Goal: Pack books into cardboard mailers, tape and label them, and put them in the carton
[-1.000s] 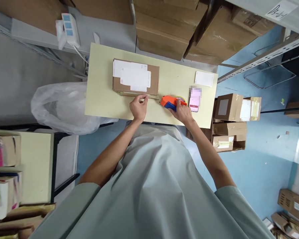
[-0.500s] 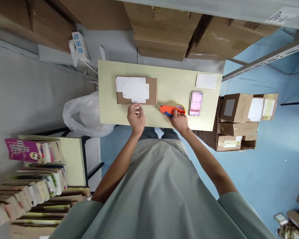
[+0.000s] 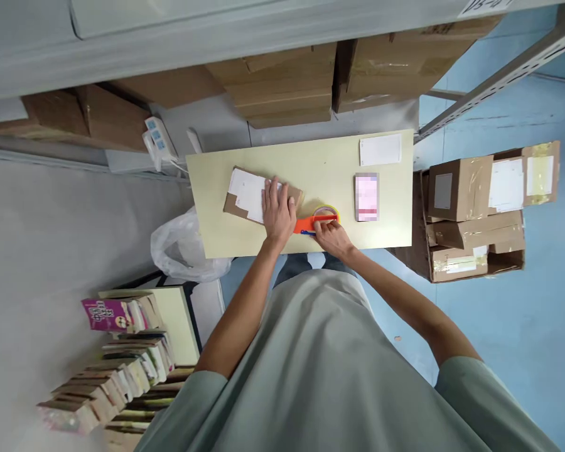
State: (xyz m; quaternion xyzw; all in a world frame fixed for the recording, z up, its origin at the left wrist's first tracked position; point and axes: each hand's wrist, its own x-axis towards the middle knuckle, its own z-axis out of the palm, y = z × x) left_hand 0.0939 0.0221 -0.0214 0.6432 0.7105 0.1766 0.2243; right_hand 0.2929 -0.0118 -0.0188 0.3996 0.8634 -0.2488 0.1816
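1. The pale-yellow rectangular worktop [image 3: 273, 157] carries everything at hand; its near edge runs close to both hands, so a hasty backward pull could drag something over it.
2. The brown, oblong, white-labelled cardboard box [image 3: 247, 193] lies skewed on the worktop's left half, beneath the left hand [image 3: 279, 216]. That hand's fingers are loosely spread over the top, gripping nothing that shows; uneven pressure could make the box pivot or slide. The hand covers part of the box's right half, and any tape along its near side cannot be made out.
3. The orange-and-blue handheld tape dispenser [image 3: 304, 225] sits in the curled fingers of the right hand [image 3: 333, 238]. Its front end is close beside the left wrist, so a slip could scrape the skin. Whether the two touch, I cannot tell.
4. The flat, pink-screened phone [image 3: 367, 198] lies right of that hand; a wide swing could knock it. Its screen is pixelated.
5. The yellow-rimmed tape roll [image 3: 328, 208] might bind if the dispenser twists; its free end is not discernible.
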